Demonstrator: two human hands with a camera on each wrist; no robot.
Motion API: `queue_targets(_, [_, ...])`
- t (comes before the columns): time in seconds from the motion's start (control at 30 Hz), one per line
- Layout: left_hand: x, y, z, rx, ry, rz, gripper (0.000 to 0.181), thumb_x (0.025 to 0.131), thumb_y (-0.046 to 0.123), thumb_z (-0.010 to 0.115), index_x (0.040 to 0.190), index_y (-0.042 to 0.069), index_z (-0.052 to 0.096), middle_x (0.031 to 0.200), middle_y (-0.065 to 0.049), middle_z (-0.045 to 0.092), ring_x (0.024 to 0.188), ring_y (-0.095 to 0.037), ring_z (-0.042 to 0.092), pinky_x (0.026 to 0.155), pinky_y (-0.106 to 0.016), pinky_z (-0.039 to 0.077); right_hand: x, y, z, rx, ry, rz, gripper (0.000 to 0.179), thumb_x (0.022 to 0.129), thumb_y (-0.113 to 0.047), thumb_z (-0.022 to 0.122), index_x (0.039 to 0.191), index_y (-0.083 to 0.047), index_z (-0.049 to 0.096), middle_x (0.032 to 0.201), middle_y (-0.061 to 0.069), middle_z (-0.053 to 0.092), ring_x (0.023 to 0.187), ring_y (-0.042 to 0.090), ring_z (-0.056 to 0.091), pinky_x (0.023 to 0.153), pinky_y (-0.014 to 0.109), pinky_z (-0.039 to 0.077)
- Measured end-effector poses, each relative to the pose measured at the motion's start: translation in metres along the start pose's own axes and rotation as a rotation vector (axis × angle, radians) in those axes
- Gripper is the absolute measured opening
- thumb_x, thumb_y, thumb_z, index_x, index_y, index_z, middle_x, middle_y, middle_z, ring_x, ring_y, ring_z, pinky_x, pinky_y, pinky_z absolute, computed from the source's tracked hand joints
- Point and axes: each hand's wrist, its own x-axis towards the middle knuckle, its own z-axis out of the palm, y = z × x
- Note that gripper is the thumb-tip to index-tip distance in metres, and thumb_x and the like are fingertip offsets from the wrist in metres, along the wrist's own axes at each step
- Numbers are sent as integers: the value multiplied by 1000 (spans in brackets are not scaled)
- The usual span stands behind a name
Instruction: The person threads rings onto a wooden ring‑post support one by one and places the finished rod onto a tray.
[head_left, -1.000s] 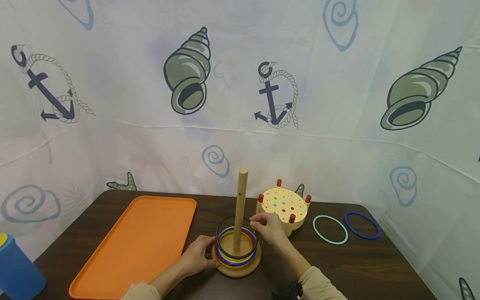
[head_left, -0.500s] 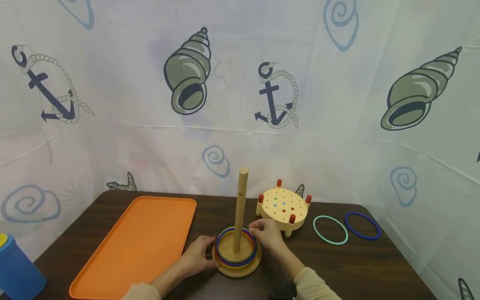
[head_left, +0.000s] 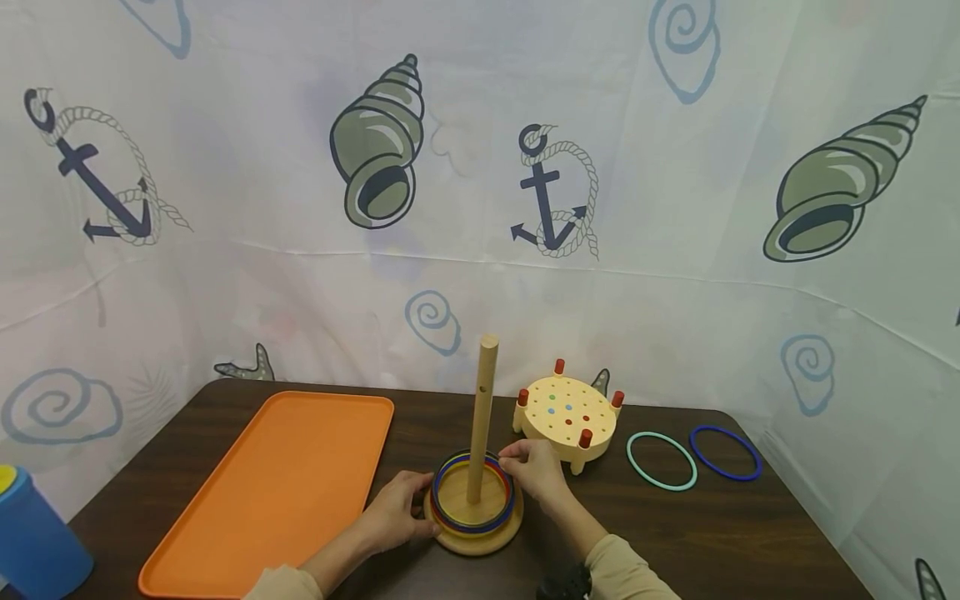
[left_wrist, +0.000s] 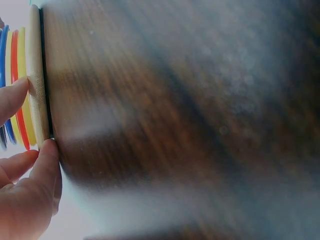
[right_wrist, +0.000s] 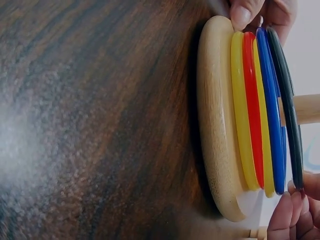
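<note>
Your left hand [head_left: 393,510] curls its fingers against the near-left edge of the wooden base [head_left: 474,540], gripping it. Your right hand [head_left: 534,469] pinches the black ring [right_wrist: 290,107], which lies on top of the stacked coloured rings [head_left: 472,517] around the upright peg [head_left: 481,417]. The orange tray [head_left: 277,487] sits left. Farther right stand the pegboard [head_left: 567,414], a teal ring [head_left: 662,459] and a blue ring [head_left: 725,452].

An orange tray [head_left: 277,483], a round peg board [head_left: 567,414], a teal ring [head_left: 661,459] and a blue ring [head_left: 725,452] are seen on the counter [head_left: 750,533].
</note>
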Motion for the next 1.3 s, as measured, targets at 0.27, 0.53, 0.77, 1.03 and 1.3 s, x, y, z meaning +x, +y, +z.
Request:
queue_targets(0.27, [-1, 2, 0, -6, -4, -7, 74, 72, 5, 80, 131, -18, 41, 124, -27, 43, 109, -39, 52, 86, -37, 54, 0, 1, 1, 15, -4, 6, 5, 82, -1, 66, 83, 2, 70, 65, 1, 61, 50, 6, 48, 45, 18, 45])
queue_targets(0.53, [-1, 4, -1, 21, -1, 4, 72, 72, 7, 80, 130, -15, 44, 122, -25, 45, 108, -38, 53, 85, -38, 55, 0, 2, 2, -13, 12, 4, 5, 81, -2, 66, 82, 2, 69, 61, -3, 56, 48, 4, 44, 42, 16, 39])
queue_targets(0.77, [-1, 4, -1, 29, 1, 2, 72, 72, 7, 80, 130, -15, 44, 122, -25, 45, 108, -38, 53, 84, -37, 55, -1, 4, 4, -8, 9, -8, 4, 81, -1, 66, 83, 3, 68, 64, 0, 59, 50, 6, 45, 43, 18, 40])
queue_targets(1.03, [0, 4, -1, 26, -2, -6, 74, 72, 8, 81, 131, -16, 43, 122, -24, 45, 108, -37, 53, 84, -36, 55, -2, 4, 3, 11, 3, -1, 6, 83, -2, 66, 84, 2, 69, 65, 0, 59, 50, 6, 46, 45, 19, 44])
queue_targets(1.3, [0, 4, 0, 25, -2, -13, 73, 72, 7, 80, 130, -17, 43, 123, -25, 45, 109, -38, 52, 84, -36, 55, -9, 7, -2, 40, 22, -13, 10, 85, -6, 66, 88, 2, 70, 70, 2, 62, 56, 6, 53, 50, 21, 52])
